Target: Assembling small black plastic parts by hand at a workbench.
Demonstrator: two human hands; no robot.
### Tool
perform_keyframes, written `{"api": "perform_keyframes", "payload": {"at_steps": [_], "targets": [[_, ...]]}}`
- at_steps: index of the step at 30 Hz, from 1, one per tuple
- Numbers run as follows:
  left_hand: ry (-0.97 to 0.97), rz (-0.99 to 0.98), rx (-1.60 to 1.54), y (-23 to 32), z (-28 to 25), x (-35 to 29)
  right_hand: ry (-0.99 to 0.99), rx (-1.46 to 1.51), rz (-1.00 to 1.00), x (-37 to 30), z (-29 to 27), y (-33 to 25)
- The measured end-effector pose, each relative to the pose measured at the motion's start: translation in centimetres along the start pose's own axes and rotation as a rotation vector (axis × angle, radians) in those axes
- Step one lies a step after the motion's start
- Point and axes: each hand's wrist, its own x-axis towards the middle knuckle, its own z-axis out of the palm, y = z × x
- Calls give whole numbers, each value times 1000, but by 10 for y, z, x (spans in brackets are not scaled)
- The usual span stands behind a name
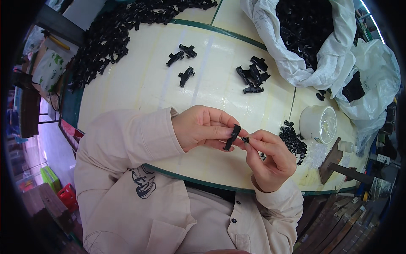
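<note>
Above the near part of the table, my left hand [207, 128] grips a black plastic clip-shaped part [231, 137] between thumb and fingers, its long side nearly upright. Just to its right, my right hand [272, 157] pinches a small black plastic piece [245, 139] in thumb and forefinger, very close to the larger part. Whether the two pieces touch I cannot tell. A heap of small black pieces [292, 142] lies right of my right hand. Beyond my hands are several loose black parts [253, 75], and a few more black parts [186, 76] lie to their left.
A big pile of black parts [105, 42] covers the far left of the table. At the far right stands a white sack [292, 72] full of black parts, beside a translucent plastic bag [376, 80]. Nearer are a tape roll [315, 125] and a metal-handled tool [332, 165].
</note>
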Motion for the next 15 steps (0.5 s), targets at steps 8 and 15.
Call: {"api": "perform_keyframes", "payload": {"at_steps": [8,15], "targets": [[7,13,-15,-2,-2,1,28,-49,10,3,1,-1],[10,-3,7,-3,2,-1,-33,-126,-48,3,0,-3]]}}
